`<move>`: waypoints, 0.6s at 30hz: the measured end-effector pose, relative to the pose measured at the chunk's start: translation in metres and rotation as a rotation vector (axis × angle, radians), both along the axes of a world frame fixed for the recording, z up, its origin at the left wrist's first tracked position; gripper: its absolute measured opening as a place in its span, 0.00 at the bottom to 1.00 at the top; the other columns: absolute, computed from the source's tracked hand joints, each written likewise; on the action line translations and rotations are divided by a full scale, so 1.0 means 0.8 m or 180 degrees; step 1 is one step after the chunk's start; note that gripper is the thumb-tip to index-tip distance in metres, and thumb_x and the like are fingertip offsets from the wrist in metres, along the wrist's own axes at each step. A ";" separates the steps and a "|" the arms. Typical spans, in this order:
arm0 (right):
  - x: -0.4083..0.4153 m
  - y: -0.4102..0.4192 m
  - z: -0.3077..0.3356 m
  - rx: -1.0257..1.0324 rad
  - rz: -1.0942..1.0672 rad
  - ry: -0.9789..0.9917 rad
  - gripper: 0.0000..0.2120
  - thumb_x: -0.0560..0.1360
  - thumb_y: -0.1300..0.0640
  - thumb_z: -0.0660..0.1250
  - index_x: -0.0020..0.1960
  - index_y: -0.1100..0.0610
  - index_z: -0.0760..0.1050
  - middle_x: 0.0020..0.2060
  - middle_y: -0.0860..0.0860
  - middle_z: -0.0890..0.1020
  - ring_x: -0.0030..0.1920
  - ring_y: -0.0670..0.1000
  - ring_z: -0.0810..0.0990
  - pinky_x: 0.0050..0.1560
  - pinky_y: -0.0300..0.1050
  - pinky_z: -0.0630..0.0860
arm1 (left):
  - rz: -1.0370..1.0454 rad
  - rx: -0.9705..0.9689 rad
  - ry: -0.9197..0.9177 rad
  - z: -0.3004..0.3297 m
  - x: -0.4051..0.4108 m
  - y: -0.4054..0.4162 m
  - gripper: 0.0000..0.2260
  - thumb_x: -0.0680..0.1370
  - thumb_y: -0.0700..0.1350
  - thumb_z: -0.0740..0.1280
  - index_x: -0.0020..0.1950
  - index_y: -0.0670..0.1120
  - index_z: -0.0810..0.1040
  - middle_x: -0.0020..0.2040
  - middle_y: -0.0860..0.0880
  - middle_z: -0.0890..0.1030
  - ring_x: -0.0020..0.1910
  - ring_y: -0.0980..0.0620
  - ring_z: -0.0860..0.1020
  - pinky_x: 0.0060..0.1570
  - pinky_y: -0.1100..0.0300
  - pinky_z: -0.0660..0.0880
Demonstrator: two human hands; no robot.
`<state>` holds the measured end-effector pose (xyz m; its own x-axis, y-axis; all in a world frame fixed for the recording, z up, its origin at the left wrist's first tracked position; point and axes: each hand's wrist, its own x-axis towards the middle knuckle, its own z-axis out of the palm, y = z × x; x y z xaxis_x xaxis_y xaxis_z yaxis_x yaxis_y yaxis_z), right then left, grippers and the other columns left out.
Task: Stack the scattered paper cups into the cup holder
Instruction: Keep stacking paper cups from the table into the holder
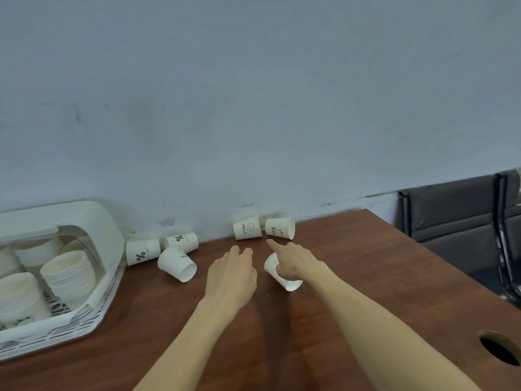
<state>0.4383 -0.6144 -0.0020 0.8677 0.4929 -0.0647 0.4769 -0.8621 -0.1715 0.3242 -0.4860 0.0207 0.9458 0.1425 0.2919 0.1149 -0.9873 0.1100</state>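
Observation:
Several white paper cups lie on their sides on the brown table [366, 277]. A "HELLO" cup [247, 228] and a bear-print cup [280, 228] rest against the wall. Two "%" cups [143, 252] [181, 241] and another cup [177, 264] lie beside the white cup holder [95, 314] at the left, which contains stacks of cups [70, 273]. My right hand [296, 262] grips a tilted cup [286, 280], with the index finger stretched toward the wall cups. My left hand [231, 273] hovers just short of the "HELLO" cup with relaxed fingers, holding nothing.
A grey wall runs along the table's far edge. Black chairs [456, 218] stand beyond the table's right edge. A round cable hole [500, 348] sits in the tabletop at the lower right.

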 end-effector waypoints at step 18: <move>0.016 -0.062 0.045 0.0073 0.0048 0.0017 0.14 0.77 0.52 0.60 0.60 0.56 0.70 0.51 0.55 0.77 0.51 0.59 0.78 0.44 0.48 0.70 | -0.0340 0.0232 0.0608 -0.008 0.169 -0.059 0.11 0.77 0.42 0.59 0.59 0.45 0.73 0.56 0.45 0.74 0.54 0.43 0.76 0.41 0.53 0.69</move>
